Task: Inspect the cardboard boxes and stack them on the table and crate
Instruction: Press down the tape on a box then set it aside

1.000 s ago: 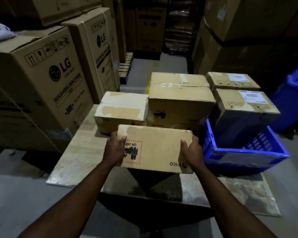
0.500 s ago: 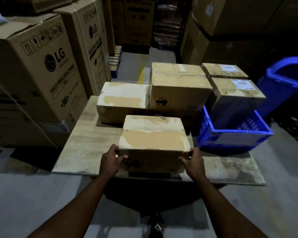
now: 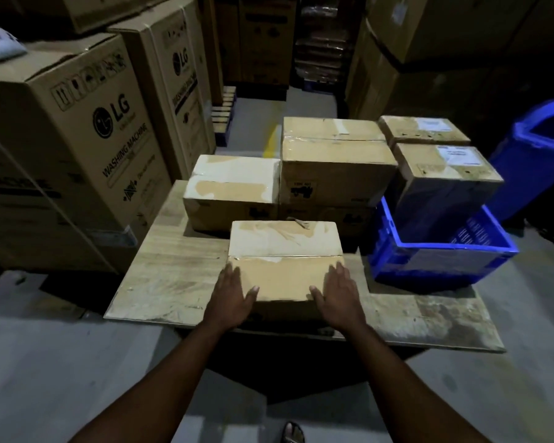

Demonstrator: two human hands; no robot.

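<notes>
Left hand (image 3: 234,297) and right hand (image 3: 337,294) lie flat on the box (image 3: 285,247) (gripping nothing). Best squared with the table (image 3: 173,273) edge.

Tall LG washing-machine cartons (image 3: 109,129) at left, blue bin (image 3: 531,174) at right, grey concrete floor (image 3: 61,362), yellow floor stripe (image 3: 271,143)

Cardboard box (image 3: 285,247) flat at near edge of surface (image 3: 170,273), centre. Left hand (image 3: 232,298) and right hand (image 3: 341,297) flat on its near top corners, fingers straight. Low box (image 3: 234,183) and two-box stack (image 3: 336,161) behind, toward far edge. Blue crate (image 3: 445,262) at right edge, labelled box (image 3: 445,174) inside.
</notes>
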